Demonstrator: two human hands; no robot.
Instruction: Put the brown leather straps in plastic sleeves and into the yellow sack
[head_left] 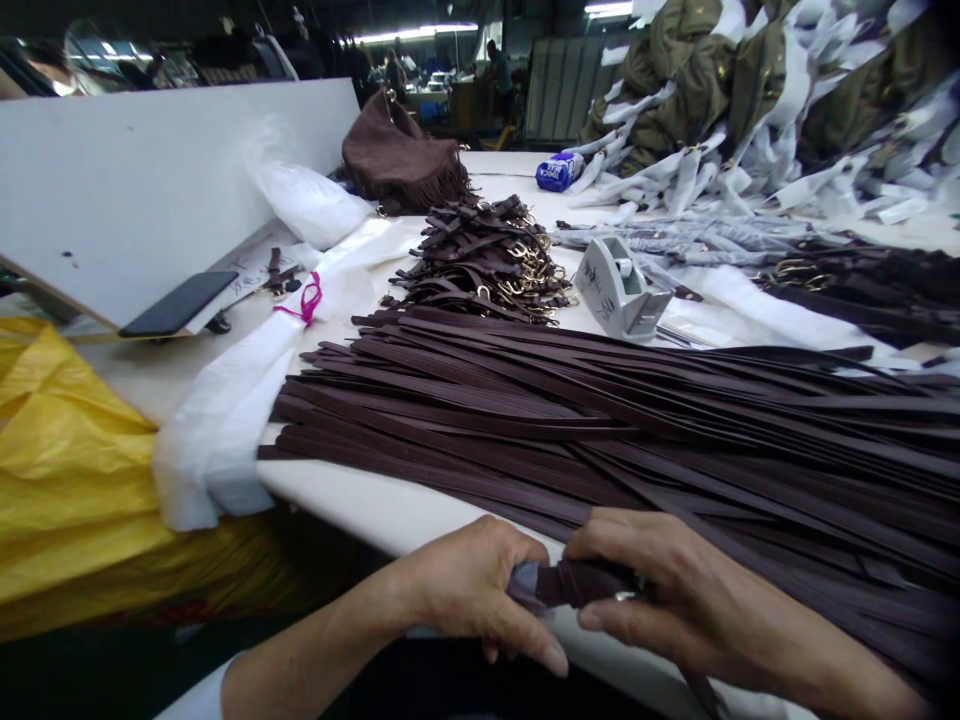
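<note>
My left hand [480, 585] and my right hand [667, 580] are close together at the table's front edge. Between them is a dark brown strap [574, 583], with a greyish, wrapped-looking part at my left fingers and a small metal glint by my right. Both hands have their fingers closed on this strap. Just beyond them lies a wide layer of long dark brown straps [480, 420], running off to the right. Behind that is a heap of short brown straps with gold-coloured hooks [495, 265].
A grey tape dispenser [619, 290] stands behind the long straps. Further back are a brown fringed bag [401, 160], a blue packet [559, 172] and piled olive bags [682, 80]. At left are a white board [150, 190], a phone [180, 303] and yellow sheeting [67, 470].
</note>
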